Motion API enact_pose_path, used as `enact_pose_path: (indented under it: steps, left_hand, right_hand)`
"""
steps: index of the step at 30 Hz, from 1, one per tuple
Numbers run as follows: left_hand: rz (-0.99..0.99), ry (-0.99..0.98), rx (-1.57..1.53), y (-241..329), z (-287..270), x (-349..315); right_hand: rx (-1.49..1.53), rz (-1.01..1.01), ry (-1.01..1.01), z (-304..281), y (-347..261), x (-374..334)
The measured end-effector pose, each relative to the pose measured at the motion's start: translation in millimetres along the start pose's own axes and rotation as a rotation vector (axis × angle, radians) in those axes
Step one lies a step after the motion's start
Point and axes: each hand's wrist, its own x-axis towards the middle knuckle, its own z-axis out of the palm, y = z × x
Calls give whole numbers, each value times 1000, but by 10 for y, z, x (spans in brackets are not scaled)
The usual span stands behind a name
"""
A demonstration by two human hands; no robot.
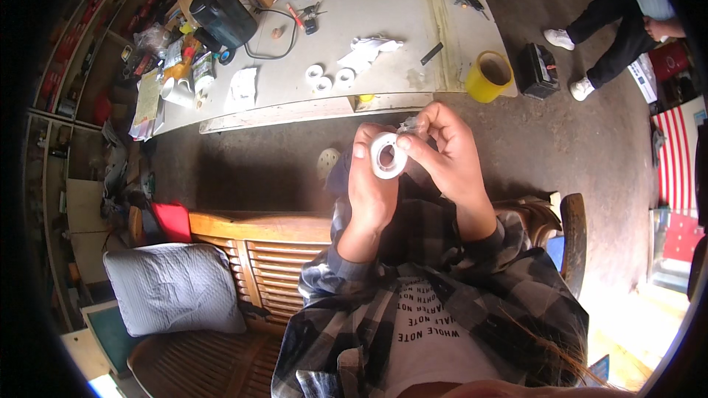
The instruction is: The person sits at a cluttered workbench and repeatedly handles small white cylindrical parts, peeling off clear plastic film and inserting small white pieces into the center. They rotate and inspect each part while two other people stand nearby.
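My left hand (370,177) is wrapped around a roll of white tape (398,165), its open core facing up toward me. My right hand (441,141) pinches a crumpled, translucent whitish piece (408,125) at the roll's far right edge. Its thumb tip rests against the roll's rim. Whether that piece is film or tape I cannot tell. Beyond both hands, three similar white rolls (323,84) sit together on the table (280,107). Just behind them lies a crumpled white sheet or bag (372,50).
A yellow tub (488,77) stands at the table's right corner, beside a black battery (538,71) on the floor. A black kettle-like container (223,16) and clutter fill the table's left. A wooden bench (258,250) holds a grey cushion (175,289). Another person (627,15) is at far right.
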Motion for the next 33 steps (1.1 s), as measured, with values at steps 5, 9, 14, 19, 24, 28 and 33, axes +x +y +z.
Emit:
enact_pose_path:
  steps: [5, 9, 14, 19, 24, 28, 33]
  left_hand:
    - [157, -149, 268, 7, -79, 39]
    - [-77, -45, -35, 61, 60, 9]
    - [-324, -83, -305, 18, -97, -2]
    - [-347, 34, -343, 55, -26, -38]
    - [-288, -209, -516, 62, -125, 37]
    - [-289, 6, -349, 91, -48, -5]
    - [-170, -27, -49, 90, -19, -16]
  right_hand:
    - [42, 36, -12, -22, -19, -27]
    - [303, 169, -44, -10, -105, -54]
    - [462, 181, -76, -65, -28, -60]
    - [590, 213, -113, -74, -55, -62]
    - [652, 164, -145, -81, -44, -83]
    - [547, 228, -104, -49, -121, -48]
    - [320, 155, -85, -9, -146, -6]
